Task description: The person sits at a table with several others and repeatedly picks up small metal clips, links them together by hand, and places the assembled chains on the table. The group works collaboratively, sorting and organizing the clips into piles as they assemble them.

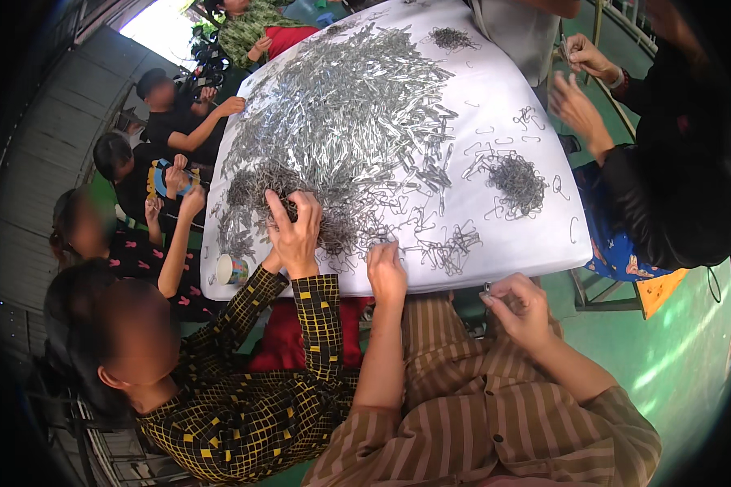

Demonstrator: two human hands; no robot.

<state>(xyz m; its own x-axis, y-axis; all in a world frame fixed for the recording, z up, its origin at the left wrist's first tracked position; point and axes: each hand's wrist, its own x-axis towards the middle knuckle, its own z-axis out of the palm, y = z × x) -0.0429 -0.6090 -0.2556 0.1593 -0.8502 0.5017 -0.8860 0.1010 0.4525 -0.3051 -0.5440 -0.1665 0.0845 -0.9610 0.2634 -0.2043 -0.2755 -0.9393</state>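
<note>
My left hand is at the near table edge, its fingers curled together and their tips against the loose bent wire hooks. Whether a hook is between those fingers I cannot make out. Just off the edge, over my lap, my right hand pinches a small metal piece between thumb and fingertips. Beyond the hooks spreads a large heap of flat silvery metal pieces. A tangled dark wire pile lies left of my left hand.
A co-worker's hands in patterned sleeves reach into the wire beside my left arm. More people sit along the left, and another person's hands are at the right. A paper cup stands at the white table's left corner; another hook pile lies right.
</note>
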